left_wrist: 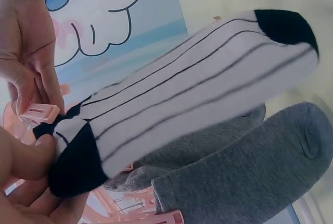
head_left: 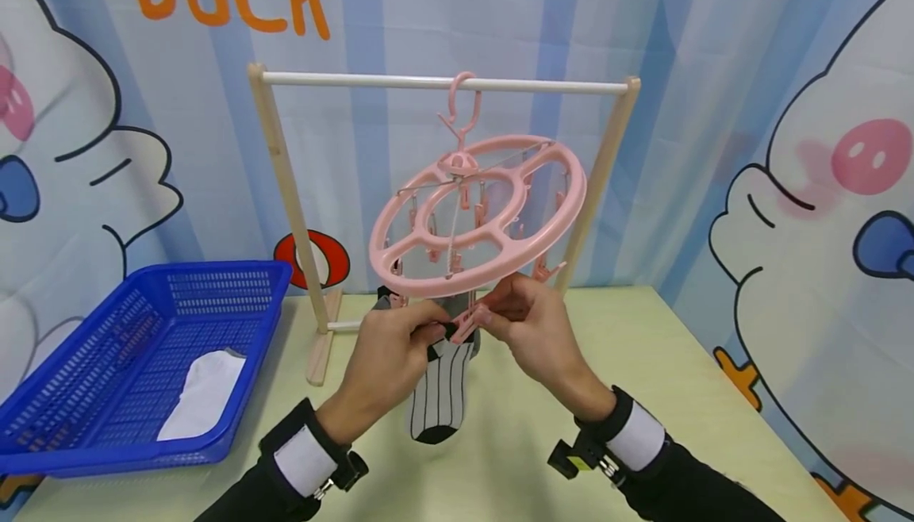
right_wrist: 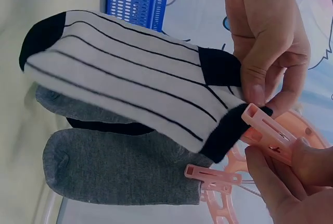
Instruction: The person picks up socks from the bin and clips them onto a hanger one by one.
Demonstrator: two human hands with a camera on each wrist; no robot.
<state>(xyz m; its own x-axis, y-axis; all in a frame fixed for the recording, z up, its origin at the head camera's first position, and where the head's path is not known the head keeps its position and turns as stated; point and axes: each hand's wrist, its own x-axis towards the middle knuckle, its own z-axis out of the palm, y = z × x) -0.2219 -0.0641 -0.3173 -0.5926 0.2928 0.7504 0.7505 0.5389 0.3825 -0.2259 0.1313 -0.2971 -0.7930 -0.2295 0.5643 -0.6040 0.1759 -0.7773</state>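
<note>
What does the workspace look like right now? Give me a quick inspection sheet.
Surface: pale green table.
Job's things: striped sock held at its black cuff against a pink clip of the round pink clip hanger, which hangs tilted from the wooden rack; grey sock already clipped.
Clutter: blue basket holding a white sock.
Hands: left hand pinches the cuff; right hand pinches the clip.
Cables: nothing seen.
Surroundings: cartoon duck backdrop.
</note>
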